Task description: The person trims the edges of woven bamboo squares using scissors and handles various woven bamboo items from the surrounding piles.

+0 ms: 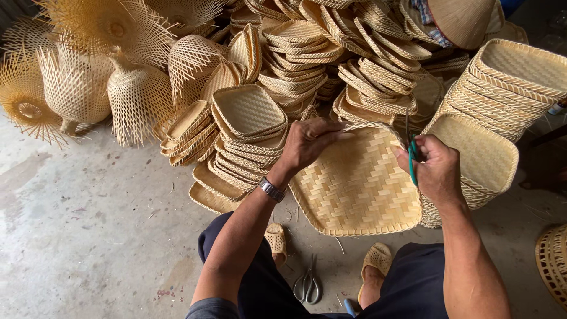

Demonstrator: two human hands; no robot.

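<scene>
- Woven bamboo tray (357, 183), square with rounded corners and a pale flat-plaited base, sits tilted above the person's knees.
- Left hand (308, 143) pinches its upper rim, fingers curled tight.
- Right hand (436, 168) is clenched around green-handled scissors (411, 155) at the tray's right edge.
- Stacks of similar trays (248, 127) crowd behind.

No packages, labels, signs or screens show anywhere in this view — nothing printed, boxed or lit, from twelve o'clock round to six.
</scene>
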